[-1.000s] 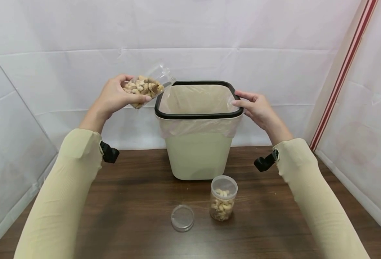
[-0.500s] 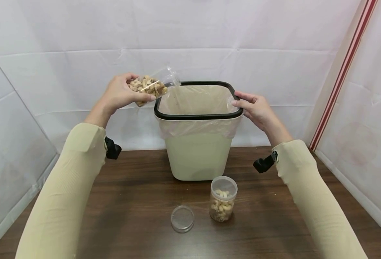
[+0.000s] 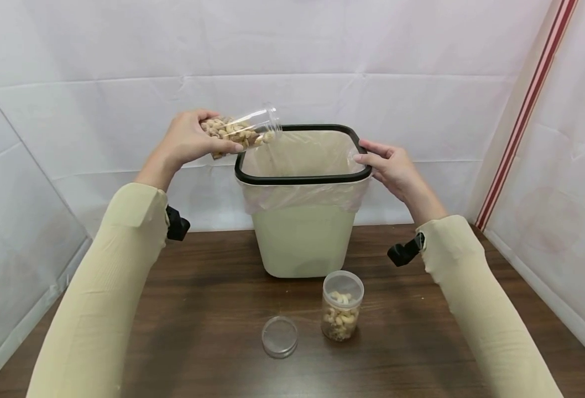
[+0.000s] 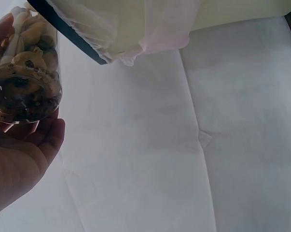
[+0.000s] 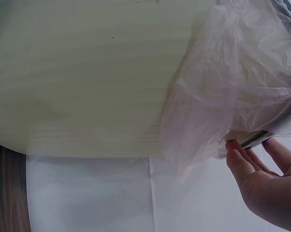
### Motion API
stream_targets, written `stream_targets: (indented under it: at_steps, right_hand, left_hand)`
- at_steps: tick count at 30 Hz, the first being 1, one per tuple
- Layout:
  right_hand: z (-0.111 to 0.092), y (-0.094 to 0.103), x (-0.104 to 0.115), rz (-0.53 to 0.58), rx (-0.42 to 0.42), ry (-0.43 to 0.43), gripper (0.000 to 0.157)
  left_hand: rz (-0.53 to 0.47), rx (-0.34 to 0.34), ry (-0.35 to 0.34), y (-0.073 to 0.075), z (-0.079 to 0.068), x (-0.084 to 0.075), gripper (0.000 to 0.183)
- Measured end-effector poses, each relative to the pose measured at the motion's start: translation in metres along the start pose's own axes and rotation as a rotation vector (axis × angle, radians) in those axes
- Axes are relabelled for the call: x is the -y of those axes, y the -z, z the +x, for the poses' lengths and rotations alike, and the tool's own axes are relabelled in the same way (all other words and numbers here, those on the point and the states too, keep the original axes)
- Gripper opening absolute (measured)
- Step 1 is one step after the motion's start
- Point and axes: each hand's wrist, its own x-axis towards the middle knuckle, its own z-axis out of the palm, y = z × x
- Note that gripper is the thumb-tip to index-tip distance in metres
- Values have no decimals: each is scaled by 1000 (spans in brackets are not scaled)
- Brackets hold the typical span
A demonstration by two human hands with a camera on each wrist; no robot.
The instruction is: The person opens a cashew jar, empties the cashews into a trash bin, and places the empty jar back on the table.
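Note:
My left hand (image 3: 189,139) grips a clear plastic jar (image 3: 257,119) partly filled with cashews (image 3: 230,131). The jar lies nearly level, its mouth over the left rim of a pale green trash bin (image 3: 302,237). Some nuts have slid close to the mouth. In the left wrist view the jar's base (image 4: 24,96) faces the camera, with fingers curled round its side. On the bin's other side, my right hand (image 3: 392,166) pinches the black rim (image 3: 317,178) and the thin plastic liner (image 5: 208,96), thumb inside and other fingers partly hidden outside.
A second clear jar (image 3: 342,307), open and partly filled with cashews, stands on the dark wooden table (image 3: 213,331) in front of the bin. A clear round lid (image 3: 280,337) lies to its left. White sheeting (image 3: 123,55) encloses the back and sides.
My left hand has moved right and tipped the jar from mouth-up slanting to nearly level, bringing its mouth over the bin. Nuts have shifted toward the mouth. My right hand stays at the rim.

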Motion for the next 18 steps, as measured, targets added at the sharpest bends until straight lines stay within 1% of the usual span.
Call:
stream_targets:
  at_steps: [4, 11, 18]
  right_hand:
    - [-1, 0, 0, 2, -5, -1, 60]
    - [-1, -1, 0, 15, -5, 7, 59]
    - [0, -4, 0, 15, 0, 6, 60]
  left_hand:
    - [-7, -2, -13, -3, 2, -2, 75]
    - [45, -2, -29, -5, 6, -6, 75]
    - [69, 32, -46, -8, 9, -10, 76]
